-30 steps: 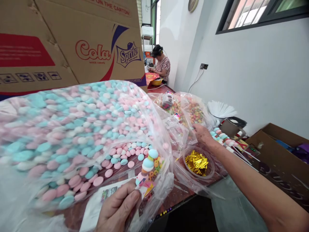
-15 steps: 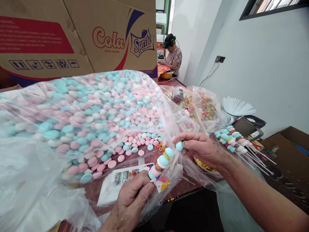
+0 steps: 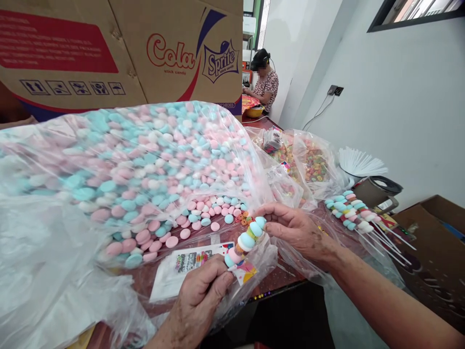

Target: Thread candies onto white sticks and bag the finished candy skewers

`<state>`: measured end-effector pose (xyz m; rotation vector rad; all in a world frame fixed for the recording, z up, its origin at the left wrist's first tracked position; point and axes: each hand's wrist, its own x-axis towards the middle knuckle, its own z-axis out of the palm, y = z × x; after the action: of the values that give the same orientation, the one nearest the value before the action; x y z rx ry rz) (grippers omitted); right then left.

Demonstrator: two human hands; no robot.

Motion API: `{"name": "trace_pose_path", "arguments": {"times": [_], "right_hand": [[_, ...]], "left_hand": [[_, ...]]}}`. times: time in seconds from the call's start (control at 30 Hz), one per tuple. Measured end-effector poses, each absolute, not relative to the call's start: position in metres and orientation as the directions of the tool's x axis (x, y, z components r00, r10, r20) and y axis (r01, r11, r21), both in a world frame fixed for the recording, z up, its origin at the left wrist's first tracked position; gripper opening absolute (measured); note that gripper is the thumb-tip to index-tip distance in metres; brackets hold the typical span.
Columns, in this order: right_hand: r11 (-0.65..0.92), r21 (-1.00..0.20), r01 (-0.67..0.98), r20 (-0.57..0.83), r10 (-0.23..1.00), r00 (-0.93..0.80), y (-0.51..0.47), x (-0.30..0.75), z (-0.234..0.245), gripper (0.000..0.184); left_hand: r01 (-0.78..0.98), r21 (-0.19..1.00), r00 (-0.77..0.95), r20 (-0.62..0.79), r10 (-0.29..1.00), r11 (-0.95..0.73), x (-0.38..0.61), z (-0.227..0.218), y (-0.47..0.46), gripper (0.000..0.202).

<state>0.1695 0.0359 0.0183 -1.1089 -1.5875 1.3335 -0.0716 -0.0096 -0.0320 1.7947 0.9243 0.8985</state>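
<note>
My left hand (image 3: 207,286) pinches the lower end of a marshmallow skewer (image 3: 246,242), which tilts up to the right. Blue, white and pink marshmallows are stacked on it with yellow-green and brown rings between them. A small printed card (image 3: 247,272) sits at its lower end, by my left fingertips. At the top is a blue marshmallow (image 3: 260,222) beside another blue one. My right hand (image 3: 294,230) is close around this upper end, thumb and forefinger apart, the thumb at the marshmallow's side. Loose orange and red candy rings (image 3: 242,218) lie just behind the skewer.
A large clear bag of pastel marshmallows (image 3: 145,165) fills the left, before a cardboard box (image 3: 174,29). Printed packets (image 3: 170,271) lie under it. Finished skewers (image 3: 354,211), white sticks (image 3: 363,161), a grey pitcher (image 3: 378,190) and a ring-candy bag (image 3: 316,160) are right. A person (image 3: 267,85) sits behind.
The blue marshmallow that my right fingers held off the tip is now on the skewer against the other blue one. My right hand has moved left and its fingers have spread.
</note>
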Motion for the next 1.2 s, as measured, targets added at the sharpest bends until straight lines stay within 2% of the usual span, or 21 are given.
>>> {"name": "trace_pose_path", "arguments": {"times": [0.23,0.63,0.73,0.97,1.2], "right_hand": [[0.011,-1.0,-0.005,0.011,0.985,-0.171,0.037,0.166,0.009,0.021],[0.129,-0.98,0.151,0.086,0.962,-0.261,0.036,0.165,0.004,0.024],[0.158,-0.965,0.21,0.091,0.95,-0.298,0.037,0.164,0.006,0.025],[0.222,-0.948,0.227,0.139,0.934,-0.33,0.035,0.154,0.005,0.027],[0.442,-0.842,0.31,0.308,0.865,-0.396,0.033,0.142,-0.005,0.03]], "left_hand": [[0.233,0.931,0.453,0.151,0.879,-0.28,-0.071,-0.033,-0.011,0.03],[0.262,0.923,0.467,0.136,0.874,-0.283,-0.071,-0.037,-0.01,0.029],[0.256,0.914,0.45,0.174,0.876,-0.314,-0.071,-0.037,-0.01,0.029],[0.254,0.89,0.387,0.265,0.883,-0.378,-0.071,-0.042,-0.011,0.024],[0.255,0.879,0.365,0.299,0.882,-0.403,-0.067,-0.053,-0.01,0.024]]}}
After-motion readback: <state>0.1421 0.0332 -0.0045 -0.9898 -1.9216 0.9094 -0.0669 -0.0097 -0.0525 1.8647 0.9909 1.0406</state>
